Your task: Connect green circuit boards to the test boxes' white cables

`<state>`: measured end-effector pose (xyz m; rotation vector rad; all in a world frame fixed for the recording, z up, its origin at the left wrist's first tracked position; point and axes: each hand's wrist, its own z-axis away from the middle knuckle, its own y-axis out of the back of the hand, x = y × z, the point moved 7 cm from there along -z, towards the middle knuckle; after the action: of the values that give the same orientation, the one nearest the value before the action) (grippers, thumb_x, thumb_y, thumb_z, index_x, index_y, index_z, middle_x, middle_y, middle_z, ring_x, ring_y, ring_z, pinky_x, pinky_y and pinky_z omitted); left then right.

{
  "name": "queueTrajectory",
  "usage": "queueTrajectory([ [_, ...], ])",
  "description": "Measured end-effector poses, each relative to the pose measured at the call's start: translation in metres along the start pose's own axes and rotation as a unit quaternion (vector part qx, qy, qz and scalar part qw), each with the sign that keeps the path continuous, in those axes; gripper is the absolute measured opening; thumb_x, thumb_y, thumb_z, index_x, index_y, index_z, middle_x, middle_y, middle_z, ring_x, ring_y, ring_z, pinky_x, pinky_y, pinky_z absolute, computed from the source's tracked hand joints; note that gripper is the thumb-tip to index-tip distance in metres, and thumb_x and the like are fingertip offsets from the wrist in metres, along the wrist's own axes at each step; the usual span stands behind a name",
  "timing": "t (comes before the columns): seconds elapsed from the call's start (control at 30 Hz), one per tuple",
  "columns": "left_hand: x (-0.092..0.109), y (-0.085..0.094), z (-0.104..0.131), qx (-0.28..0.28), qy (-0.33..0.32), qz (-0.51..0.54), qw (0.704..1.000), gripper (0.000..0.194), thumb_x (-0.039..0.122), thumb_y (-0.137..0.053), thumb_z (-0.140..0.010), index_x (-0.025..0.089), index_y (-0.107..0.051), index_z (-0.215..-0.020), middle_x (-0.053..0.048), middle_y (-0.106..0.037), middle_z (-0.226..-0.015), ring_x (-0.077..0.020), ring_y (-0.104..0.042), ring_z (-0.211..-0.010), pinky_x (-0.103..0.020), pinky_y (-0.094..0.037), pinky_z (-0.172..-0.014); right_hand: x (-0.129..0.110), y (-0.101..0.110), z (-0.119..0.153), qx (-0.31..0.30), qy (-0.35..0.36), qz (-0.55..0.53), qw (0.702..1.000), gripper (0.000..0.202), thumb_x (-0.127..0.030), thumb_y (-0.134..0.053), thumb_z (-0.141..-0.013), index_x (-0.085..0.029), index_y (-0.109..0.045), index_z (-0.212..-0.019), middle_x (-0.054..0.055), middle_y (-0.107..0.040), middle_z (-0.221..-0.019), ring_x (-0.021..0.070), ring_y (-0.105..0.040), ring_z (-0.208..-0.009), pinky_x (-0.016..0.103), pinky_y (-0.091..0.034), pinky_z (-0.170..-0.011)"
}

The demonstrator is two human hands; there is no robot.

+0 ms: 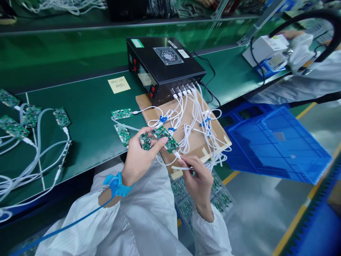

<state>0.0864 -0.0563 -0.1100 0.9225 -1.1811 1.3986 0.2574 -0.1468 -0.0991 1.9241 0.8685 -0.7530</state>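
My left hand [141, 153] grips green circuit boards; one board [166, 138] lies across the fingers under my thumb, and a smaller-looking board [145, 141] shows beside it. My right hand [197, 176] pinches a white cable, whose plug [176, 154] meets the lower right edge of the held board. Whether the plug is fully seated I cannot tell. Left of my hands, two more boards [122, 113] lie on the green bench, the upper one joined to a white cable. A blue wrist strap [117, 185] circles my left wrist.
A black box with a fan [168, 56] stands on the bench, white cables [186, 135] running from its front over cardboard [223, 137]. Several cabled boards [32, 115] lie at left. Below are a tray of boards [231, 213] and a blue crate [277, 142]. Another person's sleeve [301, 49] is at right.
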Motion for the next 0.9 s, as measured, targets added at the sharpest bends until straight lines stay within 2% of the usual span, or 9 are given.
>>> queueTrajectory([
  [0.2,-0.008,-0.007,0.006,-0.022,0.0,-0.025,0.999,0.043,0.046,-0.084,-0.08,0.018,-0.063,-0.104,-0.001,-0.069,-0.075,-0.018,-0.071,-0.068,-0.028,-0.059,-0.07,0.003,0.001,0.004,-0.009,-0.037,-0.01,0.999,0.013,-0.01,-0.068,-0.094,-0.021,-0.075,-0.098,-0.001,-0.069,-0.077,0.0098,-0.059,-0.064,0.022,-0.047,-0.058],
  [0.37,-0.012,-0.008,0.006,-0.029,-0.006,-0.009,1.0,0.039,0.045,-0.082,-0.082,0.018,-0.064,-0.104,-0.001,-0.07,-0.08,-0.0151,-0.07,-0.07,-0.025,-0.058,-0.07,0.005,0.002,0.003,-0.005,-0.055,-0.036,0.998,0.01,-0.013,-0.07,-0.094,-0.02,-0.075,-0.096,-0.001,-0.068,-0.076,0.0097,-0.058,-0.064,0.022,-0.045,-0.058],
  [0.43,-0.014,-0.009,0.003,-0.036,-0.002,0.005,0.999,0.04,0.045,-0.083,-0.082,0.018,-0.065,-0.105,-0.001,-0.07,-0.081,-0.0147,-0.069,-0.07,-0.025,-0.059,-0.071,0.009,0.002,0.002,-0.021,-0.072,-0.06,0.995,0.009,-0.015,-0.07,-0.094,-0.021,-0.076,-0.097,-0.001,-0.069,-0.077,0.0106,-0.06,-0.066,0.023,-0.047,-0.06],
  [0.57,-0.014,-0.007,-0.003,-0.033,0.003,0.015,0.999,0.041,0.046,-0.087,-0.077,0.018,-0.065,-0.097,0.003,-0.061,-0.067,-0.0141,-0.064,-0.063,-0.028,-0.061,-0.069,0.021,0.003,-0.002,-0.094,-0.112,-0.102,0.984,0.012,-0.026,-0.067,-0.098,-0.021,-0.078,-0.098,0.003,-0.074,-0.082,0.0143,-0.067,-0.073,0.027,-0.053,-0.066],
  [0.63,-0.01,-0.004,-0.004,-0.018,-0.015,0.003,1.0,0.04,0.046,-0.086,-0.077,0.018,-0.065,-0.095,0.001,-0.064,-0.073,-0.0148,-0.065,-0.067,-0.03,-0.062,-0.07,0.031,0.012,-0.008,-0.062,-0.147,-0.118,0.98,0.023,-0.034,-0.06,-0.103,-0.02,-0.078,-0.102,0.003,-0.072,-0.081,0.0138,-0.065,-0.071,0.027,-0.052,-0.064],
  [0.73,-0.002,0.001,-0.001,0.004,-0.068,-0.064,0.996,0.033,0.046,-0.08,-0.083,0.018,-0.067,-0.093,-0.002,-0.069,-0.084,-0.0151,-0.067,-0.075,-0.027,-0.059,-0.073,0.047,0.026,-0.019,0.055,-0.189,-0.169,0.966,0.036,-0.047,-0.049,-0.107,-0.019,-0.071,-0.112,-0.002,-0.055,-0.068,0.0087,-0.045,-0.05,0.023,-0.038,-0.047],
  [0.8,0.003,0.002,0.003,0.019,-0.108,-0.134,0.985,0.028,0.044,-0.077,-0.087,0.018,-0.067,-0.09,-0.001,-0.067,-0.081,-0.0135,-0.064,-0.073,-0.023,-0.055,-0.069,0.052,0.028,-0.027,0.102,-0.179,-0.186,0.961,0.046,-0.056,-0.037,-0.108,-0.02,-0.064,-0.117,-0.005,-0.046,-0.065,0.0077,-0.033,-0.044,0.022,-0.03,-0.042],
  [0.87,0.005,0.002,0.007,0.024,-0.135,-0.182,0.974,0.027,0.044,-0.076,-0.088,0.018,-0.067,-0.088,0.0,-0.066,-0.078,-0.0124,-0.063,-0.069,-0.022,-0.052,-0.064,0.05,0.028,-0.034,0.128,-0.147,-0.166,0.967,0.046,-0.058,-0.029,-0.109,-0.022,-0.057,-0.119,-0.005,-0.046,-0.066,0.0077,-0.034,-0.043,0.023,-0.031,-0.042],
  [0.9,0.005,0.001,0.008,0.021,-0.143,-0.191,0.971,0.027,0.044,-0.076,-0.088,0.018,-0.067,-0.089,0.001,-0.066,-0.077,-0.0124,-0.063,-0.067,-0.022,-0.051,-0.063,0.048,0.027,-0.035,0.139,-0.128,-0.146,0.971,0.042,-0.057,-0.031,-0.109,-0.023,-0.055,-0.119,-0.004,-0.048,-0.068,0.0079,-0.038,-0.044,0.022,-0.033,-0.043],
])
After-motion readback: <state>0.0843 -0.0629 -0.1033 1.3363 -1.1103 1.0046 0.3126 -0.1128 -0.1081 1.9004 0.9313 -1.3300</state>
